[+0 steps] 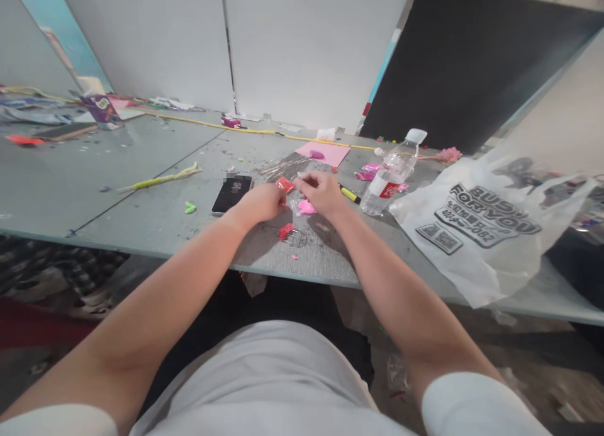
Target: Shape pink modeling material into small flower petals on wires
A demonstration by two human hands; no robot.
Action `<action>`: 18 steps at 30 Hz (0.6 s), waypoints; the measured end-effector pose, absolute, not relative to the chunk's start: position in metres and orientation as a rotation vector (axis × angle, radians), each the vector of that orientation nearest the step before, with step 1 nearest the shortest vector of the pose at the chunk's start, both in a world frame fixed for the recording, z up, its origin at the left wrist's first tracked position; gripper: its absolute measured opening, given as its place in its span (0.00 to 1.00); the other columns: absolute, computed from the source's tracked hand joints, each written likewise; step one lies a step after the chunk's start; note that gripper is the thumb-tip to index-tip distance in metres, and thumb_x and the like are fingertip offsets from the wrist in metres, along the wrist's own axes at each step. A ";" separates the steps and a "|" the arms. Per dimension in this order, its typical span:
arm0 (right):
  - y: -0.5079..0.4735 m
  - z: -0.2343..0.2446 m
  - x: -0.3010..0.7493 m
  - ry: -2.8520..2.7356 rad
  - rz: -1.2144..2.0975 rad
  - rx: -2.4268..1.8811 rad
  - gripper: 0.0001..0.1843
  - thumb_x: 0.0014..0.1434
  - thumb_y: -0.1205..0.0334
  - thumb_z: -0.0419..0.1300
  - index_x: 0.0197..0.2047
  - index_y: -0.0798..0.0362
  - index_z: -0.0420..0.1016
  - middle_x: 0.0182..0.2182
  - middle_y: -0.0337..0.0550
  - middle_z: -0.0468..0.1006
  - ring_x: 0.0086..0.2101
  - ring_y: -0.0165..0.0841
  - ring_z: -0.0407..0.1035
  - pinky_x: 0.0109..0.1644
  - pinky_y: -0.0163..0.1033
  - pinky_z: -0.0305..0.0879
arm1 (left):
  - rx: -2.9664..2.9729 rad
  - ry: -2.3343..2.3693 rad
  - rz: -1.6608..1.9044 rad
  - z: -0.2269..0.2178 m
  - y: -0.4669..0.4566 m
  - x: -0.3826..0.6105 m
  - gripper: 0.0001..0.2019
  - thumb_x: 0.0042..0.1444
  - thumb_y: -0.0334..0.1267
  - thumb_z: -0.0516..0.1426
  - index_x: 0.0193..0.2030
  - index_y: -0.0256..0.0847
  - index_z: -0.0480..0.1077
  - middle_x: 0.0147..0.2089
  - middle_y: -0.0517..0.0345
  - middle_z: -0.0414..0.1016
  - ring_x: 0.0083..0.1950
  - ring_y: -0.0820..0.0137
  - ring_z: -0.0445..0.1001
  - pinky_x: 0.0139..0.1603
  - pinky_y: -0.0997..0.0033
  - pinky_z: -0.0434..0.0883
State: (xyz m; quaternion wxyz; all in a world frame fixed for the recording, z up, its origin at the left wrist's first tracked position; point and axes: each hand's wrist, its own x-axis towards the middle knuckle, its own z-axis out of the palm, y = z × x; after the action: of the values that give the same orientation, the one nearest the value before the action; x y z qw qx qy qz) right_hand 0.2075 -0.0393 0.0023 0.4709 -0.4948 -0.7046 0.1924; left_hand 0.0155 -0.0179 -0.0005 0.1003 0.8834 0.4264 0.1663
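My left hand (265,201) is closed at the near side of a small plastic packet of red clay (285,184). My right hand (321,192) is pinched at what looks like the packet's clear right edge; the exact grip is too small to make out. Below the right fingers, a bright pink clay piece (307,207) rests in clear plastic on the table. Closer to me lies a red clay lump (285,232) beside thin tangled wire. A black phone (232,194) is left of my left hand, and a yellow-and-black marker (350,193) lies right of my right hand.
A clear bottle (384,187) with a red-and-white label stands to the right, before a white plastic bag (476,228) at the table's edge. Thin wire stems (285,168) and a pink sheet (330,155) lie beyond my hands. Yellow-green stems (165,178) lie left.
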 end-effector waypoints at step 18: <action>-0.056 -0.007 0.210 -1.975 0.317 -1.109 0.07 0.65 0.62 0.65 0.35 0.54 0.80 0.33 0.44 0.82 0.32 0.33 0.72 0.42 0.40 0.65 | 1.906 0.906 0.922 -0.008 -0.025 0.010 0.11 0.65 0.42 0.64 0.43 0.35 0.81 0.36 0.52 0.81 0.35 0.72 0.74 0.39 0.70 0.70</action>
State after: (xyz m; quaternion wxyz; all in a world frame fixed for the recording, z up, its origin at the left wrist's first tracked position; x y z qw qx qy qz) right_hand 0.2102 -0.0565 -0.0074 0.4144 -0.4415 -0.7858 0.1260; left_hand 0.0097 -0.0245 -0.0080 0.4071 0.7560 0.3593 0.3657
